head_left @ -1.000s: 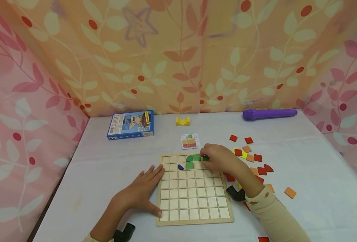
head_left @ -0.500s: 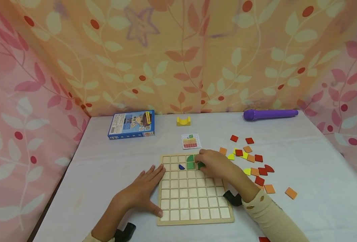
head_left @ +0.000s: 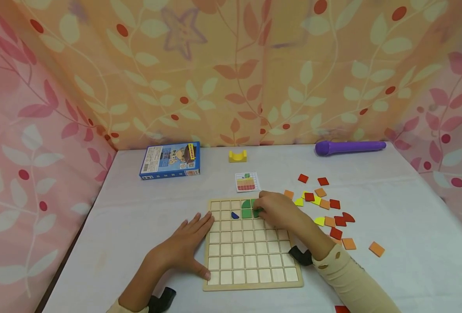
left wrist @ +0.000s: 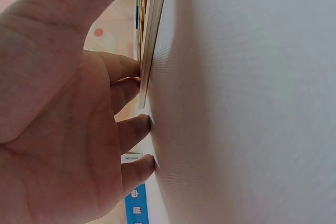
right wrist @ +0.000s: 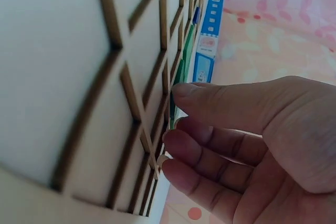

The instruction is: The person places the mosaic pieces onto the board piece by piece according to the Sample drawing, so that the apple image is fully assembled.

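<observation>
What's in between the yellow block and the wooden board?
The little picture card lies between the yellow block and the wooden board; the head view shows it.

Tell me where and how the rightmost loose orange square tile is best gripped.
Probably pinch two opposite edges of the orange square tile from above: it lies thin and flat on the white cloth, with no neighbour touching its sides.

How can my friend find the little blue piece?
Find the wooden grid board on the white table. Near its far edge, look just left of the green pieces. The small dark-blue piece is the only blue one showing there.
</observation>
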A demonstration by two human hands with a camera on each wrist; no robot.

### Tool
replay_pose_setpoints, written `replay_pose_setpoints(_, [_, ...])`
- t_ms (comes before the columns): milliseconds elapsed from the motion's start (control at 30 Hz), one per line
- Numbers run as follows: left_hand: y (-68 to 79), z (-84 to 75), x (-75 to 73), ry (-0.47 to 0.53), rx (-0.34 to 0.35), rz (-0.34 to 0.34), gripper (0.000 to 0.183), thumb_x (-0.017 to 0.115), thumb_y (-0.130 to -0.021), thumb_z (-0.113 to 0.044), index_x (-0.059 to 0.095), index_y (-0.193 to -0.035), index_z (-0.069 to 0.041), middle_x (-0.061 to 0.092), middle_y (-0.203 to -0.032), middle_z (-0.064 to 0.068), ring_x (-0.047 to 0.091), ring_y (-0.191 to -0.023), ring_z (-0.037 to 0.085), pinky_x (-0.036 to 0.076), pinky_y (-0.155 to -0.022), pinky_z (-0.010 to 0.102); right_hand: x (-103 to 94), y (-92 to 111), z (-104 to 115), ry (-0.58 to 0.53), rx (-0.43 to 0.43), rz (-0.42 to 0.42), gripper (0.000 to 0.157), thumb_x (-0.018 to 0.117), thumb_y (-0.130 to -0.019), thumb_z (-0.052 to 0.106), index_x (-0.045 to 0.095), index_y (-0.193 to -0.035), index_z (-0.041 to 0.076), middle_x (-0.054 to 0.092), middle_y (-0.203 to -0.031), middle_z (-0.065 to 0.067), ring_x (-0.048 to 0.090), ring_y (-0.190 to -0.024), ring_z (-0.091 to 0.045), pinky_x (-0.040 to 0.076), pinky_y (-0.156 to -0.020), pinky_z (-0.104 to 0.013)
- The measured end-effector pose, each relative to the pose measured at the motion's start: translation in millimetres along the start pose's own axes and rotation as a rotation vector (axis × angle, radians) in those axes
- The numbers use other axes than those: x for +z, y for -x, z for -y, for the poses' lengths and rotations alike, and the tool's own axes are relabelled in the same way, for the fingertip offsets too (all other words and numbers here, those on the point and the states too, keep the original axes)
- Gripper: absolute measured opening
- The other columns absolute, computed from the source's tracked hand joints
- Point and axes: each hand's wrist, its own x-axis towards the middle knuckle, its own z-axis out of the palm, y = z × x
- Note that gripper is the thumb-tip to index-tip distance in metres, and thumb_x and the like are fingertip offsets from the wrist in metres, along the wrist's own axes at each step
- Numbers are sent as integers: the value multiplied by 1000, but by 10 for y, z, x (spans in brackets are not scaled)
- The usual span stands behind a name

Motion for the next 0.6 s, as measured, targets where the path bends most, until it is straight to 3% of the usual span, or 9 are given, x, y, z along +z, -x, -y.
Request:
replay_pose_setpoints(400, [5,-12,-8,9,-24,-18,149,89,-49,-70,15,-161,-6,9,-167,8,5,-153,27,8,-120,51,43,-16,1,-7,18,5,8,78,-86,7,74,-91,11,56,-79,6,50,-69,-11,46,-64,-28])
replay_pose_setpoints(600, [7,-7,2,14,-20,-18,149,89,-49,-70,15,-161,-5,9,-167,8,5,-153,27,8,-120,51,-125,25,-117,-74,133,29,8,73,-90,7,75,-97,10,62,-86,3,55,-76,-15,50,-71,-33])
